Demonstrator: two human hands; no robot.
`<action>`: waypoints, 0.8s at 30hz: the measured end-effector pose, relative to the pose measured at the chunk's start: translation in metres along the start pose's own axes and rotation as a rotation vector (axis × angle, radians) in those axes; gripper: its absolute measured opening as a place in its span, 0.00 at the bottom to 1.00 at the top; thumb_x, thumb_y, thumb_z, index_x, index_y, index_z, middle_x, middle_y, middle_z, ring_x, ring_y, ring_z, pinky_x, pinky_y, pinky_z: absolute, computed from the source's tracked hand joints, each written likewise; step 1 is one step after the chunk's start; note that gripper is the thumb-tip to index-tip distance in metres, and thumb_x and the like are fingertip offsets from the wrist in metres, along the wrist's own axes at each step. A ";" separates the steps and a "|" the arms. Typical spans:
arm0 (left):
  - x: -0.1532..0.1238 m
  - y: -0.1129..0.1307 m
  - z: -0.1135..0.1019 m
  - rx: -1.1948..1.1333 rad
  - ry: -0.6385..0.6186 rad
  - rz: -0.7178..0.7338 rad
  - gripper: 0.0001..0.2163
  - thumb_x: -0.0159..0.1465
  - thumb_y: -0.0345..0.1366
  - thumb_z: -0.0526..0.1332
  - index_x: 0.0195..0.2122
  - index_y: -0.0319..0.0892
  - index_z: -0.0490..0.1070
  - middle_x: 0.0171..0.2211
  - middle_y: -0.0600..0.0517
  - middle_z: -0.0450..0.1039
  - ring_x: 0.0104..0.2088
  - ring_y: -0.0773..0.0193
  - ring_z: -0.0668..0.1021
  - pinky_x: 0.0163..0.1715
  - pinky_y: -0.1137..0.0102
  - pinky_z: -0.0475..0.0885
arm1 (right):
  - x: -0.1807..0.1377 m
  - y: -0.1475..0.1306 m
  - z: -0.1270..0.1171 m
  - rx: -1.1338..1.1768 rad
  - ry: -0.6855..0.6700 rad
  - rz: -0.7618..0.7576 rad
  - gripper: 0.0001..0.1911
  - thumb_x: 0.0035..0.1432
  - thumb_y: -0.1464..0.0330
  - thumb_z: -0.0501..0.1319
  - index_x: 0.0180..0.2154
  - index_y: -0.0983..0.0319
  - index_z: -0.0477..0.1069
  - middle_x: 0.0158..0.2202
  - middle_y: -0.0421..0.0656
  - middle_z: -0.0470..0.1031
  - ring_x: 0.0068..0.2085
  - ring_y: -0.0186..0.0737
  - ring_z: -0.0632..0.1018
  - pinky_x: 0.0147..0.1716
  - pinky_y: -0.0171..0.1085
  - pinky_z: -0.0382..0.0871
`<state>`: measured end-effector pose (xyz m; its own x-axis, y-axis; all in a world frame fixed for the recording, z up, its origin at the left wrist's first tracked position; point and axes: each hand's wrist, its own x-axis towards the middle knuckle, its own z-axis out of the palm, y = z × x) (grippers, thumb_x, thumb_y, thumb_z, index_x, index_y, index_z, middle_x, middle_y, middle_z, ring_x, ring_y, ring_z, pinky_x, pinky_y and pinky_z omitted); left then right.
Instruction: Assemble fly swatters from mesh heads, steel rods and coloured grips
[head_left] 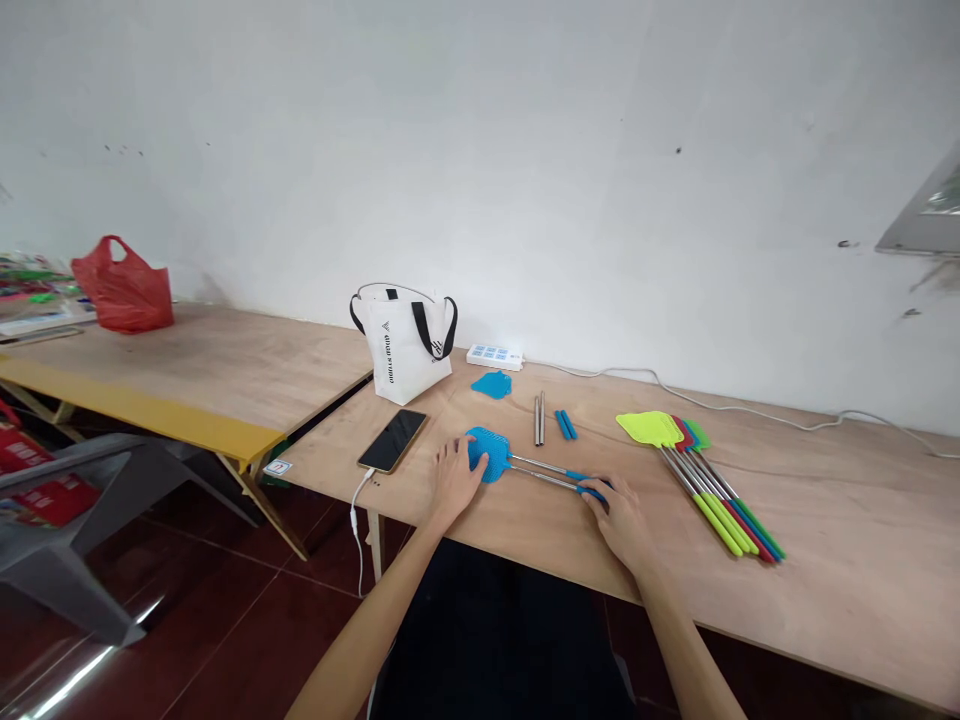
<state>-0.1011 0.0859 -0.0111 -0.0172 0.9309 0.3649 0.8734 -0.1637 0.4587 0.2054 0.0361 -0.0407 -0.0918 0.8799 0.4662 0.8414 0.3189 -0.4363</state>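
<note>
Plywood table (825, 560): left hand (455, 478) flat on blue plastic fly swatter (495, 458), right hand (622, 515) clamping its handle; finished coloured swatters (705, 480) beside, loose parts (566, 424) remain

Swatter (491, 457): blue mesh head, thin metal shaft, blue handle. Lies flat on tabletop (825, 560) near front edge, head left, handle right. Second shaft seemingly alongside.

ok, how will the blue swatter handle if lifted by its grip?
The blue swatter probably feels light: thin metal shaft, mesh head. Its head likely flexes; the shaft looks stiff. The flat head should keep it from rolling.
</note>
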 end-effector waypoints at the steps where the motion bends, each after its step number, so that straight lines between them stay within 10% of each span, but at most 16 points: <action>1: 0.000 0.000 0.001 0.005 0.004 0.009 0.17 0.70 0.43 0.56 0.57 0.41 0.66 0.53 0.41 0.72 0.53 0.45 0.73 0.53 0.53 0.67 | 0.000 0.000 0.000 -0.004 0.006 0.000 0.14 0.67 0.62 0.54 0.44 0.53 0.77 0.48 0.46 0.76 0.51 0.48 0.76 0.51 0.48 0.70; 24: -0.002 0.002 0.000 0.000 -0.043 0.020 0.16 0.70 0.42 0.57 0.56 0.43 0.66 0.55 0.42 0.71 0.54 0.46 0.72 0.54 0.54 0.66 | -0.002 -0.003 0.000 -0.117 -0.018 0.050 0.18 0.69 0.60 0.50 0.53 0.53 0.74 0.43 0.47 0.72 0.48 0.50 0.73 0.48 0.48 0.68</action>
<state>-0.0996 0.0839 -0.0107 0.0213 0.9405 0.3392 0.8734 -0.1826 0.4514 0.2027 0.0329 -0.0403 -0.0569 0.9000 0.4322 0.9015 0.2324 -0.3652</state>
